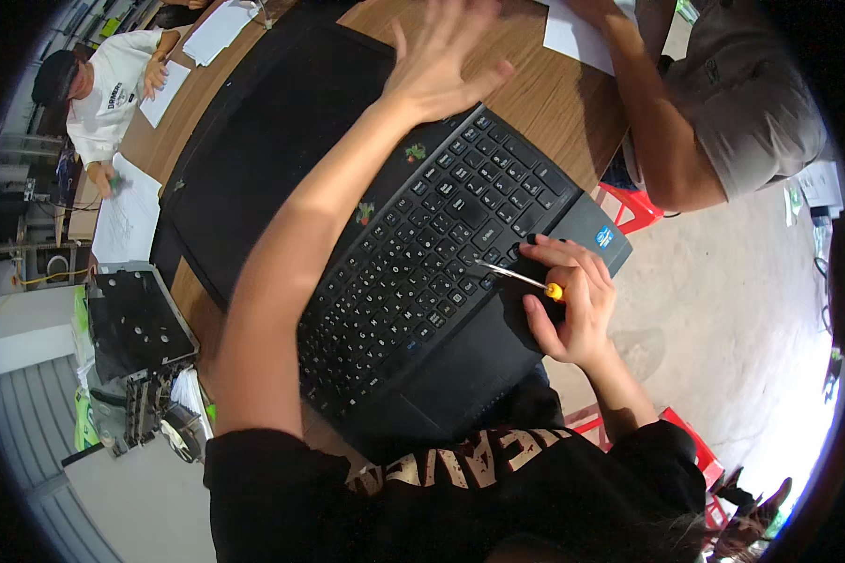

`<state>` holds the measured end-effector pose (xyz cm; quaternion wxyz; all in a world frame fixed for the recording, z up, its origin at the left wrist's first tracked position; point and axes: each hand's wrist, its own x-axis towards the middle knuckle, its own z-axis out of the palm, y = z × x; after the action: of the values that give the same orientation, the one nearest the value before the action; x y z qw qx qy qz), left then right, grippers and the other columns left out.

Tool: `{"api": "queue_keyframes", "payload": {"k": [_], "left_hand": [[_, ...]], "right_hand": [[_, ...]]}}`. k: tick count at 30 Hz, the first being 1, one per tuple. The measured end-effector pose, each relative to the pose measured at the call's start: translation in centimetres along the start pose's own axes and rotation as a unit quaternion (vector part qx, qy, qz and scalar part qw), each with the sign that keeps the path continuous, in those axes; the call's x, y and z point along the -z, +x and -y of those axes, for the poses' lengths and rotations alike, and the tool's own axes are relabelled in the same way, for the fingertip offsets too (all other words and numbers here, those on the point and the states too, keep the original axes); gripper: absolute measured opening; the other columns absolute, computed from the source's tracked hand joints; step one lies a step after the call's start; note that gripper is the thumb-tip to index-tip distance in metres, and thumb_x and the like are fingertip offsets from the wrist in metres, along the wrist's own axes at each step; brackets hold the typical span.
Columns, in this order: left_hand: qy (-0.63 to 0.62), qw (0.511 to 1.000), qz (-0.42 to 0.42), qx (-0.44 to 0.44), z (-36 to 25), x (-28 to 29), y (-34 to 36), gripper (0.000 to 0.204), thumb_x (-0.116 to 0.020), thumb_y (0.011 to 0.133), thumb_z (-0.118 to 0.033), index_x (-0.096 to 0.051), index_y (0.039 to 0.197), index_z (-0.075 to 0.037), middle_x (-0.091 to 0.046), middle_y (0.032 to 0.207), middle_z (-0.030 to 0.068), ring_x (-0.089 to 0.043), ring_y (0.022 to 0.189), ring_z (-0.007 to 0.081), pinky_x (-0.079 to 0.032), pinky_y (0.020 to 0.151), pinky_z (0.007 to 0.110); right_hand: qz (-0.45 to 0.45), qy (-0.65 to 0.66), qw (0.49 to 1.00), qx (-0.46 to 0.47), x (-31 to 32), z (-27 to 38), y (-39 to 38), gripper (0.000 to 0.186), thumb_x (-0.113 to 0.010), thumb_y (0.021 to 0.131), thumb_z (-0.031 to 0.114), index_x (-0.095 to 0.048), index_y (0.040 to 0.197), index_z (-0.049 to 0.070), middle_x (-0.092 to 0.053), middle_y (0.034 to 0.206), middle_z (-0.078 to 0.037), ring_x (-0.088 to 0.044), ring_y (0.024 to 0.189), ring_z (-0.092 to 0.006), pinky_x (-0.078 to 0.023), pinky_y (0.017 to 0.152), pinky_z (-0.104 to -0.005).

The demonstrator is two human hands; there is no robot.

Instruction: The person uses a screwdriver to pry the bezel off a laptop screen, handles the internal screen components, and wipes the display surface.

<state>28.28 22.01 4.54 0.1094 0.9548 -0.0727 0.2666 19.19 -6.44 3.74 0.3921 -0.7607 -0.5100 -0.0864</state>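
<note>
A black laptop (441,371) lies slantwise before me, its keyboard (413,249) facing up. My right hand (577,298) rests at the right end of its palm rest, closed around a screwdriver (521,277) with a yellow handle. The metal shaft points left over the keys; whether the tip touches them I cannot tell. Beyond the laptop's far right corner, my left hand (446,61) reaches over the wooden table with fingers spread and somewhat blurred, holding nothing. My left forearm crosses above the flat black panel (272,122) behind the keyboard, which could be the opened lid.
At right, close to the table (563,122), another person in a grey shirt (755,103) leans an arm over white paper. A person in white (113,89) sits far left by paper sheets (127,216). Dismantled electronic parts (155,408) lie at left. Red stools (633,208) stand at right.
</note>
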Motion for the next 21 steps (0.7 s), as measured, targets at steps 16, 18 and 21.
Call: {"api": "queue_keyframes", "payload": {"k": [16,18,21], "left_hand": [[-0.029,0.985,0.121,0.123,-1.3,4.1,-5.0,0.079,-0.045,0.085,-0.060,-0.014,0.146,-0.021,-0.001,0.150,0.0206,0.001,0.138,0.0404,-0.006,0.101,0.068],[-0.138,0.982,-0.030,0.123,-0.2,4.7,-5.6,0.071,-0.042,0.090,-0.053,-0.016,0.146,-0.017,-0.005,0.150,0.0211,-0.002,0.138,0.0399,-0.007,0.104,0.063],[-0.355,0.906,-0.102,0.206,-1.0,9.0,-5.8,0.059,-0.039,0.096,-0.032,-0.016,0.144,-0.006,-0.012,0.148,0.0227,-0.010,0.138,0.0344,-0.012,0.110,0.041]], "right_hand": [[0.004,0.005,1.000,0.011,-0.1,-0.5,0.2,0.021,-0.063,0.069,0.004,-0.047,0.083,0.003,-0.064,0.102,-0.013,-0.060,0.099,-0.0310,-0.044,0.084,-0.0398],[0.014,0.014,1.000,0.015,-0.3,-0.1,0.3,0.022,-0.063,0.069,0.004,-0.047,0.083,0.003,-0.064,0.102,-0.013,-0.060,0.099,-0.0314,-0.044,0.084,-0.0400],[0.022,0.009,1.000,0.011,-0.5,-0.5,0.1,0.023,-0.063,0.071,0.003,-0.045,0.085,0.003,-0.064,0.102,-0.013,-0.060,0.100,-0.0324,-0.044,0.086,-0.0415]]}}
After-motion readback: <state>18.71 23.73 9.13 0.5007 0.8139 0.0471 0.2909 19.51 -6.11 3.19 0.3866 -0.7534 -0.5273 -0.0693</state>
